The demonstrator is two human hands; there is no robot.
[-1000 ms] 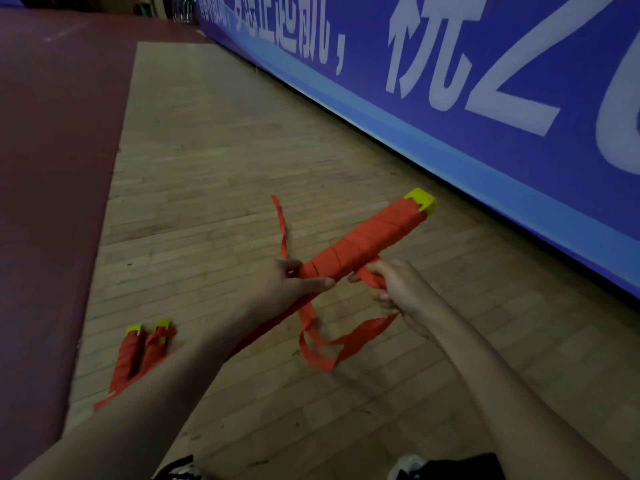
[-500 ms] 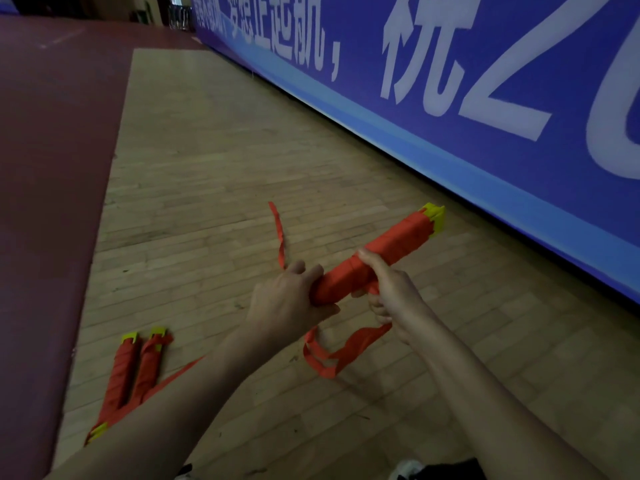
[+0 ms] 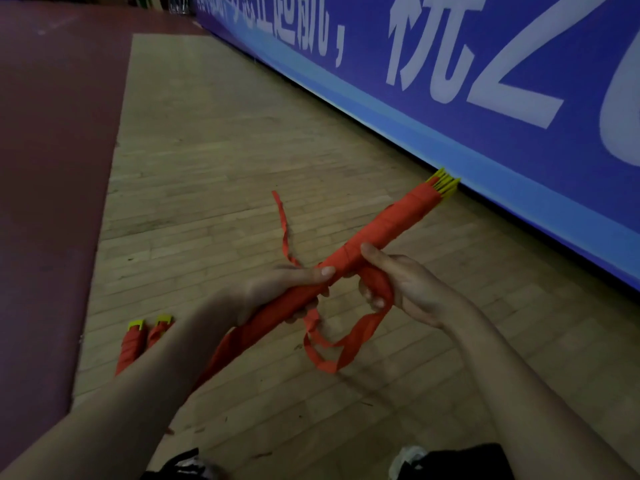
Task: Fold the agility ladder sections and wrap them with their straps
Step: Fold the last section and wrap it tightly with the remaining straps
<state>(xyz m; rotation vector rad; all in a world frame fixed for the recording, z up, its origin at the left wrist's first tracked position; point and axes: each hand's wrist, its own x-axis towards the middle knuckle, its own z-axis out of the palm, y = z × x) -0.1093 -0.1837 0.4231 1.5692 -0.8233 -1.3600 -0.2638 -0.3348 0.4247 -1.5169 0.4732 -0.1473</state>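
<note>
A folded ladder bundle (image 3: pixel 388 230), yellow rungs wound in orange strap, slants from lower left to upper right above the floor. My left hand (image 3: pixel 277 292) grips its middle, thumb on top. My right hand (image 3: pixel 398 285) grips the orange strap (image 3: pixel 346 344) just under the bundle, thumb pressed on the wrapped part. The strap hangs below in a loose loop. A thin free strap end (image 3: pixel 284 230) rises behind my left hand. The bundle's lower end is hidden behind my left forearm.
Two wrapped ladder bundles (image 3: pixel 138 341) lie side by side on the wooden floor (image 3: pixel 207 168) at lower left. A dark red mat (image 3: pixel 52 168) borders the left. A blue banner wall (image 3: pixel 485 98) runs along the right. Dark shoes (image 3: pixel 450 462) show at the bottom.
The bundle's far end has swung up and right toward the banner. My right hand has drawn the strap under the bundle, and the hanging loop has lengthened.
</note>
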